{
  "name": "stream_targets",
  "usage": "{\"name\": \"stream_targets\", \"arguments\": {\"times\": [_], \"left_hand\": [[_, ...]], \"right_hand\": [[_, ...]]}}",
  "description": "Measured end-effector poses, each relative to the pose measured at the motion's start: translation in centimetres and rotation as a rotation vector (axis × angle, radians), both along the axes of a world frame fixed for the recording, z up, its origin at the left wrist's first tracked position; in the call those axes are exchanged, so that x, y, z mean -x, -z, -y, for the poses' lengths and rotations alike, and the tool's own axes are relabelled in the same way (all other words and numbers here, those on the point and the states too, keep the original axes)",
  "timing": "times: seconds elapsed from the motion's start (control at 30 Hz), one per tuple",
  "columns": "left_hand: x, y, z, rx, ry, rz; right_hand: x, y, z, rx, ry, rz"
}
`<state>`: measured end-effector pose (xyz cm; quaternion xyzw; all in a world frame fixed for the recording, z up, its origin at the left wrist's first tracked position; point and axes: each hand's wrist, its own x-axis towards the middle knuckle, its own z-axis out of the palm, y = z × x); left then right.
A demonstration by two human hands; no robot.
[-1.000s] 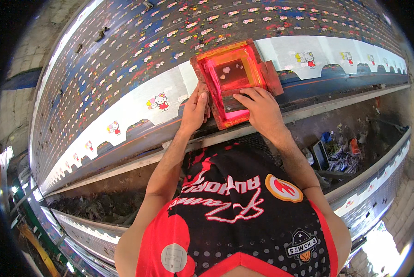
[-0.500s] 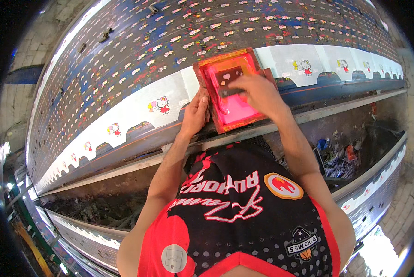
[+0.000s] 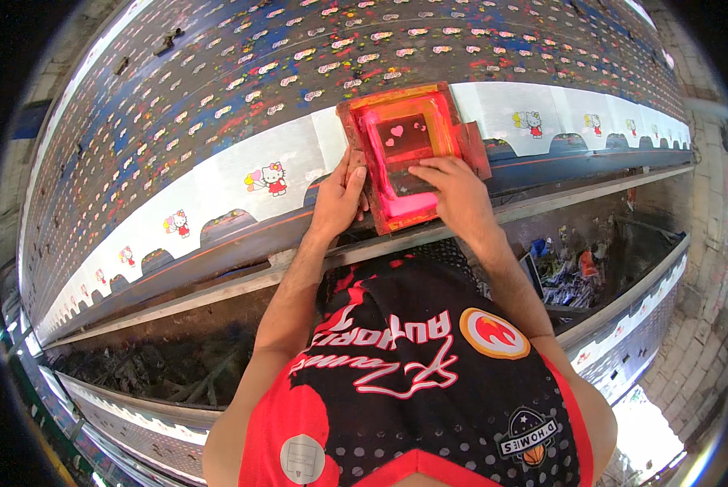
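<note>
A wooden screen-printing frame [image 3: 354, 134], stained red and orange, lies over the white cut-out sheets in front of me. Pink ink [image 3: 412, 204] pools at its near end, and heart shapes show in the dark mesh [image 3: 404, 138]. My left hand [image 3: 341, 197] is closed round the frame's left side, its fingers partly hidden behind the edge. Inside the frame, my right hand [image 3: 455, 192] pinches a dark squeegee [image 3: 403, 178], which lies across the mesh just on the far side of the pink pool.
White sheets [image 3: 226, 174] printed with a cartoon cat and balloons run in a row along the table edge on both sides. Beyond them stretches a dark, paint-spotted table surface [image 3: 299, 81]. Below the near rail [image 3: 209, 302], a trough holds crumpled scraps [image 3: 571, 280] at right.
My right hand has drawn the squeegee toward me, from mid-mesh to near the pink pool. My left hand stays at the frame's left side. The whole view has shifted slightly.
</note>
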<state>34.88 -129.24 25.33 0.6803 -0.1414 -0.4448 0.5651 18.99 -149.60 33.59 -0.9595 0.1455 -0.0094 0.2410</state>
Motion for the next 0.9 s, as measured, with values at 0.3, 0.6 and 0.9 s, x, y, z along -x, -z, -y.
{"name": "stream_targets", "arguments": {"times": [0.3, 0.6, 0.9], "left_hand": [[0.9, -0.2, 1.2, 0.046, 0.034, 0.086], [10.3, -0.7, 16.8, 0.124, 0.021, 0.145], [13.8, -0.9, 25.5, -0.007, 0.007, 0.061]], "right_hand": [[1.8, -0.4, 2.2, -0.067, -0.014, 0.086], [10.8, -0.8, 17.4, -0.004, 0.007, 0.136], [15.3, -0.1, 25.2, 0.014, -0.022, 0.124]]}}
